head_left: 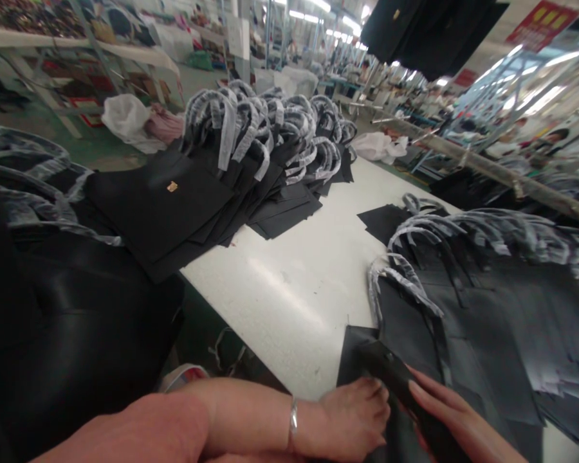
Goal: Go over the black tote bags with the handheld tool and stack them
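Note:
At the lower right, my right hand (444, 411) grips a long, narrow-looking black bag piece (383, 363), with the thumb on its upper side. My left hand (354, 415), a silver bangle at its wrist, is beside it with fingers curled down over black material; what they grip is hidden. Under and beyond both hands lie flat black bag panels (410, 308). The nearest carries a handle (408, 276) wrapped in whitish film. More black panels with wrapped handles (492, 231) overlap in a row to the right.
A white table (289, 289) runs away from me. On its far left stands a large pile of black panels (159, 199) with wrapped handles. Another black stack (67, 308) is close on my left. Black pieces (429, 32) hang overhead, and a metal rail (487, 170) crosses at right.

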Motion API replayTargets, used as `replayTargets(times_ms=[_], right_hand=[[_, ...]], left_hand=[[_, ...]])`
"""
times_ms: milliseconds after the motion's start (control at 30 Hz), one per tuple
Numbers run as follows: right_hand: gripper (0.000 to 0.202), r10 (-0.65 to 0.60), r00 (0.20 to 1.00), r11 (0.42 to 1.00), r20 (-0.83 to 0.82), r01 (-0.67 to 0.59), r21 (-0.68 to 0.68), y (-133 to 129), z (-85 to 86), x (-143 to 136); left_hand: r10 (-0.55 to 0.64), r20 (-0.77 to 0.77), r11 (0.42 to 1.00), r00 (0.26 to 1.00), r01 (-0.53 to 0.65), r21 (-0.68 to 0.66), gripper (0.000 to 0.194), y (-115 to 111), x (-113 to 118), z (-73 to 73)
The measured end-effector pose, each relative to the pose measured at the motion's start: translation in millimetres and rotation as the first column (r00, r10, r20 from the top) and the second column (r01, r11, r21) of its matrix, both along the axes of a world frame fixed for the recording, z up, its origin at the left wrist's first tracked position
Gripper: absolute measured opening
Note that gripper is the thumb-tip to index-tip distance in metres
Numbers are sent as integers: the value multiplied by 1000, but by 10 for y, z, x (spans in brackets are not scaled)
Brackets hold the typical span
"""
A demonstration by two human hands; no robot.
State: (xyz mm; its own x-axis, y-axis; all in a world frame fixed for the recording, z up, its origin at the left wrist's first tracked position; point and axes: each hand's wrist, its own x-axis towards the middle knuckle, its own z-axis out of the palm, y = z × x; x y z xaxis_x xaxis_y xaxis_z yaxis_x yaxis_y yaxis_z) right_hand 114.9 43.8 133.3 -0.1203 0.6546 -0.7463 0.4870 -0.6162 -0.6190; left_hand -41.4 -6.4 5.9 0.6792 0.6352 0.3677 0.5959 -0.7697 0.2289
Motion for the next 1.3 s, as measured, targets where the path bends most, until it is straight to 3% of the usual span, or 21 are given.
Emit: replayTargets(times_ms=[233,400,500,633,733,800,833,900,967,1033,1167,1300], right_hand=[[61,-23,995,1000,-95,24,15,223,-109,-385],[63,45,996,999,-76,-47,-22,252,-65,-378],[62,27,996,999,-82,-30,-29,265,-95,-429],[62,-25,997,992,-72,33,123,407,-121,-509],[63,-150,988,953,-22,150,262,477,0,-330],[65,-257,966,928,-7,249,276,423,116,-110],[67,-299,954,921,9,286,265,365,165,2],[70,-341,939,918,37,325,225,206,212,184],[74,-349,935,925,55,335,181,36,181,284],[77,-335,941,933,45,325,153,-110,95,309],[76,-309,951,941,-16,308,139,-295,-55,240],[78,-294,953,942,-75,302,146,-401,-43,123]], left_hand=[[-22,26,999,999,23,-27,42,3,-1,61],[9,38,999,999,-8,-34,40,-10,12,34],[13,45,1000,999,-12,-28,40,-3,27,25],[2,73,999,997,2,-51,37,8,0,54],[-57,132,986,990,76,-147,29,37,-64,60],[-42,203,969,978,89,-231,31,99,-122,50],[21,230,961,973,44,-273,33,149,-151,47],[231,229,927,946,-143,-346,39,289,-203,57],[419,150,858,895,-337,-387,42,469,-236,94],[474,58,818,879,-415,-398,48,659,-249,150],[417,52,790,908,-333,-515,43,941,-241,241],[397,167,739,903,-207,-641,24,1038,-246,227]])
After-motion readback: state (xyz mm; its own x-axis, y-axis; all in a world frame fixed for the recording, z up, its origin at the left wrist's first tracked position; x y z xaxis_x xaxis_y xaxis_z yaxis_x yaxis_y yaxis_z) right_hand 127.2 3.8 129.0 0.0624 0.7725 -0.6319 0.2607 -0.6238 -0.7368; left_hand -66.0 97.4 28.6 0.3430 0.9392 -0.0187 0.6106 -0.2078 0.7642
